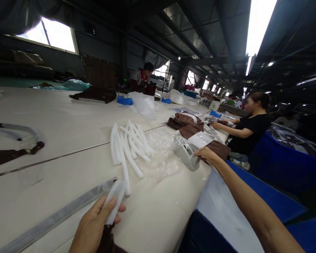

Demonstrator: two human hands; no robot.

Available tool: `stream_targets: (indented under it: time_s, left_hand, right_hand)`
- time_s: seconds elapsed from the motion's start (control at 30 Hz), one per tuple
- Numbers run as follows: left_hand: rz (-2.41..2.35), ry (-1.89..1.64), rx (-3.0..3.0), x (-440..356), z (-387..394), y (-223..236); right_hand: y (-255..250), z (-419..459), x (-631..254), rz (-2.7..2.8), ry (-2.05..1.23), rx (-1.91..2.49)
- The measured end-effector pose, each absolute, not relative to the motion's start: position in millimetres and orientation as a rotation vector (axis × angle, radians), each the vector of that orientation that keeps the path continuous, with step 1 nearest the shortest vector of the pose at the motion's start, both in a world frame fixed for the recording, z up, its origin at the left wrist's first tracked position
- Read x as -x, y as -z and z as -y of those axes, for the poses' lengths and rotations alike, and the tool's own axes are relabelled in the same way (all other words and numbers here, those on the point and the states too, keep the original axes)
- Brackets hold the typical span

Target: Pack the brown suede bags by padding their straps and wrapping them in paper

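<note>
My left hand (94, 221) is closed on a bag handle (115, 200) wrapped in thin white foam sheet, with dark brown material showing below it. A long strap in pale wrapping (60, 211) runs from there toward the lower left. Out to the right, my right hand (206, 154) has its fingers pinched together at the edge of a grey tape dispenser (186, 156); whatever is between the fingertips is too small to make out. Several white foam tubes (129, 147) lie in a loose pile between my hands. Beside them is crumpled clear plastic (162, 154).
Brown bags (189, 128) lie beyond the dispenser, near a seated co-worker (252, 123). Another brown bag (94, 94) and white sheets (142, 103) are farther back. A wrapped handle (28, 130) lies left. Blue bins (284, 161) stand right of the table (160, 214).
</note>
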State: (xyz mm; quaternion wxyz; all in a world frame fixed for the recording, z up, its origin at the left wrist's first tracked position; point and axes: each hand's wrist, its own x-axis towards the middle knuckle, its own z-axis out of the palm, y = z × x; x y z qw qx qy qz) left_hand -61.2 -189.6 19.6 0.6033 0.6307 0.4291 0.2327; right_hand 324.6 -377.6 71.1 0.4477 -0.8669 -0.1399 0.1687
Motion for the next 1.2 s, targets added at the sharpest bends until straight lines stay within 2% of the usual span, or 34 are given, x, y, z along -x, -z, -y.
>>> stream_targets:
  time_s: [0.3, 0.57, 0.87, 0.97, 1.03, 1.2]
  left_hand:
    - [-0.996, -0.51, -1.382, 62, 192, -16]
    - [-1.008, -0.489, -1.329, 62, 191, -10]
    - [-0.828, -0.577, -1.327, 64, 194, -7]
    - [-0.765, -0.573, -1.308, 65, 195, -5]
    - [-0.735, -0.574, -1.291, 66, 198, -6]
    - [-0.746, -0.583, -1.275, 67, 203, -11]
  right_hand:
    - [-85, 410, -311, 0.339, -0.262, 1.935]
    - [-36, 432, -284, 0.241, -0.298, 1.895]
    - [-14, 433, -274, 0.131, -0.193, 1.939]
    - [-11, 441, -248, 0.105, -0.287, 1.932]
    - [-18, 434, -221, 0.283, -0.467, 1.82]
    - [-44, 361, -136, 0.801, -0.963, 1.374]
